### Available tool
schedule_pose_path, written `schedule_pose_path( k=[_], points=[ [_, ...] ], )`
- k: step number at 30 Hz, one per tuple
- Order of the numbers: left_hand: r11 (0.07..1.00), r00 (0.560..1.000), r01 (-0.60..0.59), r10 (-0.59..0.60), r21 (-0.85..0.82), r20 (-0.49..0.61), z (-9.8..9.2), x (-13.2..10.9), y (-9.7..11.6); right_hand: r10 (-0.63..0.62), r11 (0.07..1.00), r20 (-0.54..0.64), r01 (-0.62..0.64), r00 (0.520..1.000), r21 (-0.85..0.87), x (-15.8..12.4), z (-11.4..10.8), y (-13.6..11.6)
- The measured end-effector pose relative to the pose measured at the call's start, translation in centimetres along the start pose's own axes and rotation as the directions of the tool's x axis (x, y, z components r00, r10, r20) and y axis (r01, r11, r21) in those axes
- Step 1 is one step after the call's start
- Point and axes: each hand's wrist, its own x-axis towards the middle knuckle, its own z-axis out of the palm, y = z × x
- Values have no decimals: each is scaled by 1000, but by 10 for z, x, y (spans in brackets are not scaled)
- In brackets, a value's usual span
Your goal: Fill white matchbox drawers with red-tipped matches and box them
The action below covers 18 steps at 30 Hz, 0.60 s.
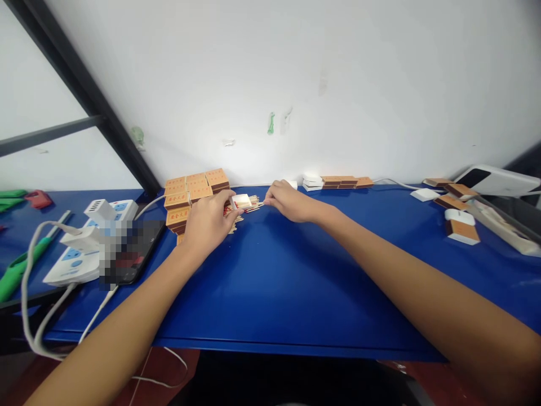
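My left hand [210,217] grips a small white matchbox tray [242,201] between thumb and fingers. Just right of it, my right hand [287,200] is closed in a pinch on a thin matchstick [261,204]. Around and under the tray lies a heap of loose matches [233,224], partly hidden by my left hand. Stacked orange matchboxes [186,190] stand against the wall behind and left of that hand, which covers part of the stack.
A power strip [80,265] with plugs and cables, and a phone [141,248], lie on the left. White trays [311,181] and a row of matchboxes [340,181] line the wall. More matchboxes [462,230] and a white device [494,179] are at the right.
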Motion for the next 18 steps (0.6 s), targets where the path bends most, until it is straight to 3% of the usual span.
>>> schedule_pose_path(
  k=[4,11,18],
  points=[
    [1000,999,7,-7,11,35,0,-1,2,-18,999,-86,22,996,39,0,-9,-8],
    [980,999,26,-21,-197,29,3,-3,5,-175,983,-178,180,968,15,-1,1,-34],
    [960,998,24,-39,-278,-50,-1,0,4,-120,985,-298,151,947,81,-1,5,-23]
  ],
)
